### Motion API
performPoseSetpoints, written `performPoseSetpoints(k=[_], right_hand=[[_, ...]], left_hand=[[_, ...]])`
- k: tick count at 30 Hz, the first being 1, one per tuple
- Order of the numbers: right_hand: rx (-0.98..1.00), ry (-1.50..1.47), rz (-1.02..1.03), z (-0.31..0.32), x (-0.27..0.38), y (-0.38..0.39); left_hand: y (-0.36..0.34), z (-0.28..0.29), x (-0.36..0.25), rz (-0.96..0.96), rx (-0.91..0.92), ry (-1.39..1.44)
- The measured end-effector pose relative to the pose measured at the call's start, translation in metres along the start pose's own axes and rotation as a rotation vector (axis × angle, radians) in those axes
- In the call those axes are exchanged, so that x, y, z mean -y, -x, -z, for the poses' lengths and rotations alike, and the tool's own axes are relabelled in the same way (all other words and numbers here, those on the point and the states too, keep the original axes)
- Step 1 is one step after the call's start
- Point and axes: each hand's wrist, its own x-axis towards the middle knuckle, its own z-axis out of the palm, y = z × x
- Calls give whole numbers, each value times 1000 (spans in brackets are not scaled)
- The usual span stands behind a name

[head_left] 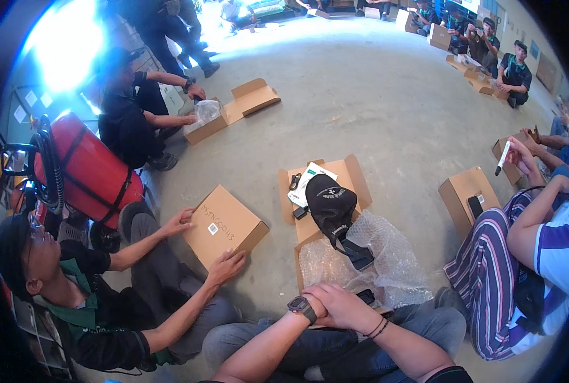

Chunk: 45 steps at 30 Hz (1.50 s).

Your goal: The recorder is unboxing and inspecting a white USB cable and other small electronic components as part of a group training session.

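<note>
My hands are brought together above my crossed legs. My right hand point(343, 307) lies closed over my left hand point(318, 309), hiding most of its fingers. A black watch point(302, 309) is on my left wrist, and thin dark bands circle the right. Just beyond them is an opened cardboard box point(352, 171) with its lid laid back. A black cap point(330, 203) with a black strap and a dark flat device point(360, 256) lies across it, on crumpled bubble wrap point(396, 262). A white and green packet point(315, 172) and a coiled black cable point(295, 182) rest in the lid.
To my left a seated person holds a closed cardboard box point(224, 226); a red bag point(83, 166) stands behind. Another person handles bubble wrap by an open box point(252, 101). At right, a person holds a white marker point(503, 158) near another box point(466, 191). Concrete floor point(335, 89) stretches ahead.
</note>
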Motion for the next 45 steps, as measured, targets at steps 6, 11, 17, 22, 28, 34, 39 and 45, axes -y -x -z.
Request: performPoseSetpoints(k=[6,11,17,22,28,34,39,45], right_hand=[[-7,9,18,1,2,-1],[11,-4,-10,5,8,-1],[6,-15,-2,2,7,-3],[5,10,-37,4,1,3],[14,-12,-19,1,9,-2],[33,1,37,8,-6,2],[-63,228,-222,27,-76,17],[-389,-26,-508,57,-40,-40]], left_hand=[[5,12,2,-15,21,-14],[2,5,10,-57,5,65],[-3,0,13,-77,44,-17],[-12,-7,2,-77,-29,-27],[-19,-43,19,-77,-203,-42],[-7,14,6,-3,-49,118],[-7,32,7,-32,33,260],[-15,36,12,35,108,305]])
